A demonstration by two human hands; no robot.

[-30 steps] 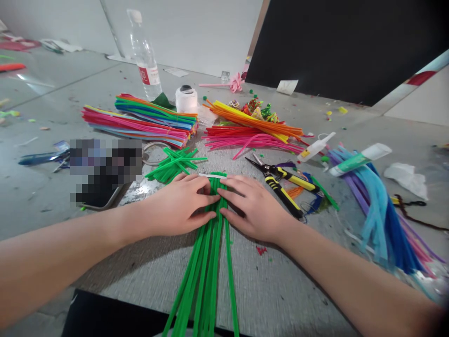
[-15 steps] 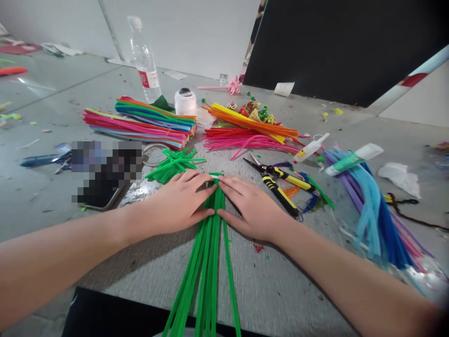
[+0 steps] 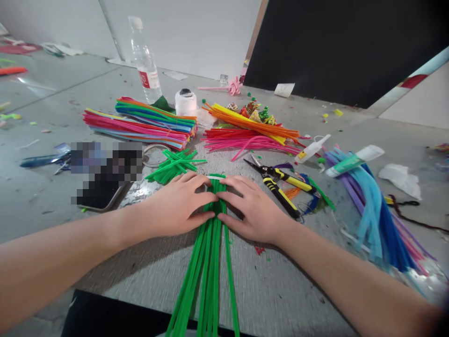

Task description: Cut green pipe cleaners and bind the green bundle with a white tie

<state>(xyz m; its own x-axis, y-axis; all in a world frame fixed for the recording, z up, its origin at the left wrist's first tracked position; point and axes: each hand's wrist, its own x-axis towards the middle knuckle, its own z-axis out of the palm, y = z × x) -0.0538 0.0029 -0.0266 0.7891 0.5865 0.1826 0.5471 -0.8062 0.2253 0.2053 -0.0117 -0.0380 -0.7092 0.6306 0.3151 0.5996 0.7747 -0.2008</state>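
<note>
Long green pipe cleaners point(image 3: 210, 262) run from the middle of the table down past its near edge. My left hand point(image 3: 182, 201) lies on the upper part of the bundle from the left, its fingers apart. From the right, my right hand point(image 3: 249, 206) rests on the same part, its fingers spread and touching the green stems. A thin white strip point(image 3: 215, 178) crosses the bundle's top end between the fingertips. Short green pieces point(image 3: 171, 166) are piled just beyond my left hand.
Pliers point(image 3: 280, 185) lie right of my right hand, near blue pipe cleaners point(image 3: 389, 229) and a glue tube point(image 3: 356, 160). A phone point(image 3: 105, 187) is at left. Behind are multicoloured bundles point(image 3: 140, 124), a bottle point(image 3: 145, 65) and a white jar point(image 3: 185, 103).
The fingers of my right hand have spread and shifted slightly on the bundle. More of the white strip shows between my hands, while my left hand has barely moved.
</note>
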